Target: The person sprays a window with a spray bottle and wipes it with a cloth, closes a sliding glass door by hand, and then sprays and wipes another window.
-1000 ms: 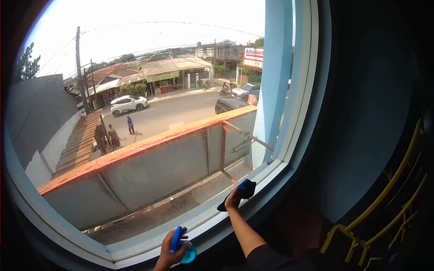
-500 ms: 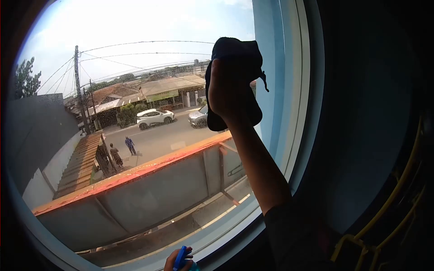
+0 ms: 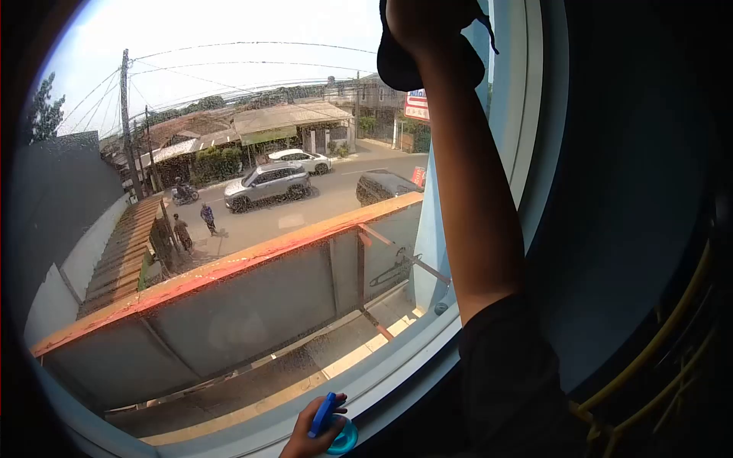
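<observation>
The bare right hand [image 3: 429, 27], seemingly closed, is raised high, arm outstretched; the bare left hand [image 3: 311, 429] curls low.

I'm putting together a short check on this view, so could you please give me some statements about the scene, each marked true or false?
1. The left hand holds a spray bottle with a blue trigger. True.
2. The dark cloth is down at the windowsill. False: the right hand holds it high in the view.
3. Outside, two people stand close to each other. True.
4. The parapet beyond the glass has a green top edge. False: its top edge is orange.
5. A silver car is nearer than a white car. True.
</observation>
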The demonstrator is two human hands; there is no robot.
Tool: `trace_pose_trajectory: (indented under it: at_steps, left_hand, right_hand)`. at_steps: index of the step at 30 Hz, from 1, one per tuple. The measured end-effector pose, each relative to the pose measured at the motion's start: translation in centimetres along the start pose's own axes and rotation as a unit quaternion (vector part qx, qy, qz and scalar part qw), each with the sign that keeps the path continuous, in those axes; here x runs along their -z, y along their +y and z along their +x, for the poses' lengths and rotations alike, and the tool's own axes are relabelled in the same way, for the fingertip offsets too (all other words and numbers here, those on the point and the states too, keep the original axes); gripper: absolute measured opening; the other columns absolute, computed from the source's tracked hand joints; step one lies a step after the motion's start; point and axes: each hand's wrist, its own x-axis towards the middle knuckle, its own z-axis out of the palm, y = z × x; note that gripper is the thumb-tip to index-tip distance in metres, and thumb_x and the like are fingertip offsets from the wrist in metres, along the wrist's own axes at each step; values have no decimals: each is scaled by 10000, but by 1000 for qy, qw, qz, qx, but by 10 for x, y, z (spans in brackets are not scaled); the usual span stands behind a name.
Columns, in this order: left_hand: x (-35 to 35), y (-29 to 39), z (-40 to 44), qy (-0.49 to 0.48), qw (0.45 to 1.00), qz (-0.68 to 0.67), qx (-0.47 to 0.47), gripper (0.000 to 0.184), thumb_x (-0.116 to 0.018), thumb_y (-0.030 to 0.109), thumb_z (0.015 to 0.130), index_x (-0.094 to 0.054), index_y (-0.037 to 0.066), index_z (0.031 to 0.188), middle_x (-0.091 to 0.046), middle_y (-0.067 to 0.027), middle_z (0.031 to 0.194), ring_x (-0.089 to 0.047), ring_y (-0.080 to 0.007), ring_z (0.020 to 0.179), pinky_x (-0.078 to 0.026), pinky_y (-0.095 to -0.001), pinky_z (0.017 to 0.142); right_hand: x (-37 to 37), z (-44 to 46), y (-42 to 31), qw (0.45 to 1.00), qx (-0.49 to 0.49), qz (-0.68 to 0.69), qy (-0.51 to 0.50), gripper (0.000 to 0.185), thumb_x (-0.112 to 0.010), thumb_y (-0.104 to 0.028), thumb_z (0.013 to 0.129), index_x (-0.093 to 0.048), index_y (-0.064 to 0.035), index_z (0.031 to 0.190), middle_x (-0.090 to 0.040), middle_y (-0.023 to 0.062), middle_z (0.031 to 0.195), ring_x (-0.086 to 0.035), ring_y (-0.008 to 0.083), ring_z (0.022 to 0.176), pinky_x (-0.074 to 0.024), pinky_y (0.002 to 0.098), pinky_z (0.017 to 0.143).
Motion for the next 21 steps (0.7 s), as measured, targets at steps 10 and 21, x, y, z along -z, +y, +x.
trace_pose_trajectory:
  at_steps: [10,21]
  left_hand:
    - [24,-25,-38,-89,994,1,58,509,-698,-9,875,-517,23,1350,-595,-137,1319,-640,-248,1136,-515,-394,962]
    - [5,-72,-7,-71,995,57,-29,638,-640,-76,895,-414,48,1479,-573,-138,1373,-625,-229,1110,-556,-348,888]
  right_hand:
    - [363,-505,-245,559,-805,-95,-176,781,-227,-572,1042,-186,21,1549,-152,188,1638,-122,295,1520,-33,404,1226]
    - [276,-366,-163,698,-642,-31,-316,594,-254,-335,1070,-227,78,1496,-182,300,1571,-167,405,1475,-103,469,1206]
